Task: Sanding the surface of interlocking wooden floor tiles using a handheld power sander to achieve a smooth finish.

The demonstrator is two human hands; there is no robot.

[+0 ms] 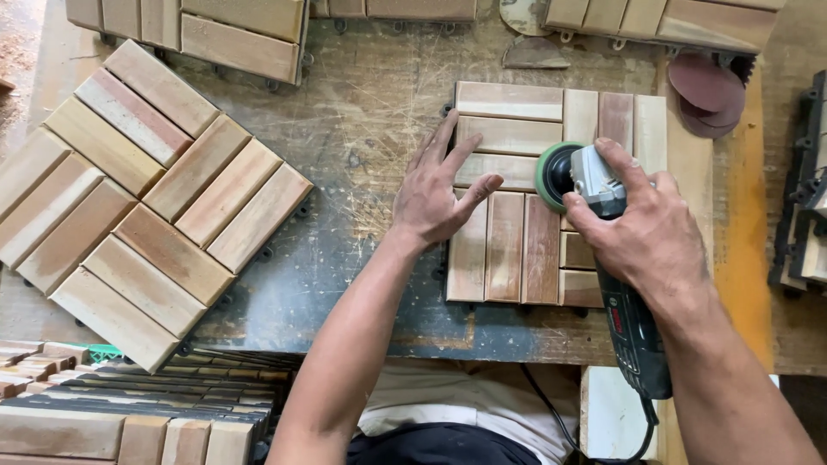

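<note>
Sander on a wooden tile

While the left hand (435, 194) lies flat and open on the wooden slat tile (517, 232), fingers spread over its left edge, the right hand (650, 228) is closed around a grey angle grinder (616, 284) whose green-rimmed disc (551, 175) meets the tile's slats. The tile sits on the scratched surface (353, 112). A larger tile (146, 202) lies well apart to the left, and reddish sanding discs (711, 90) rest at the upper right
</note>
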